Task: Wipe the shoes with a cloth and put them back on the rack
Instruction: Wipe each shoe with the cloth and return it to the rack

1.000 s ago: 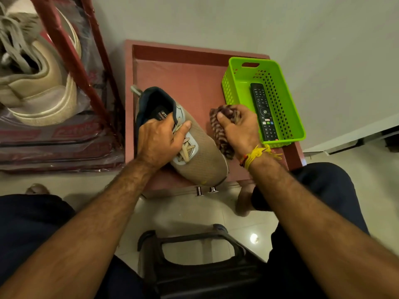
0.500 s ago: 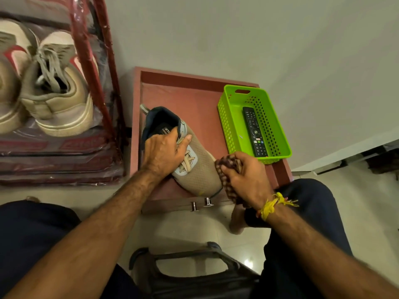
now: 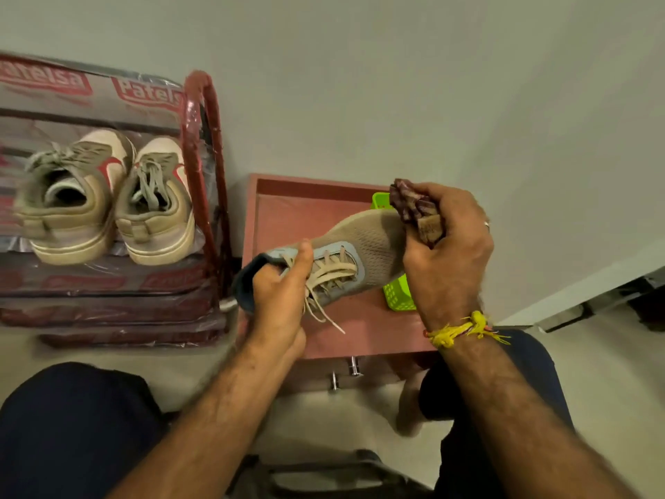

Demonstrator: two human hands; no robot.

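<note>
A beige knit shoe [image 3: 370,243] with pale blue lace panel and dark collar is lifted off the red table [image 3: 284,210], toe pointing right and up. My left hand [image 3: 280,293] grips it at the collar, thumb across the laces. My right hand [image 3: 446,253] is shut on a bunched maroon checked cloth [image 3: 414,207], pressed against the shoe's toe. A red shoe rack [image 3: 205,167] wrapped in clear plastic stands at the left, holding a pair of beige and white sneakers [image 3: 108,207].
A green plastic basket [image 3: 396,293] sits on the table, mostly hidden behind the shoe and my right hand. Drawer knobs [image 3: 345,372] stick out under the table's front edge. My dark trousers fill the lower corners, and a dark stool frame [image 3: 324,477] lies below.
The shoe has been raised off the table and turned so its toe points right. My right hand with the cloth moved up to the toe. The camera tilted up, showing more of the rack.
</note>
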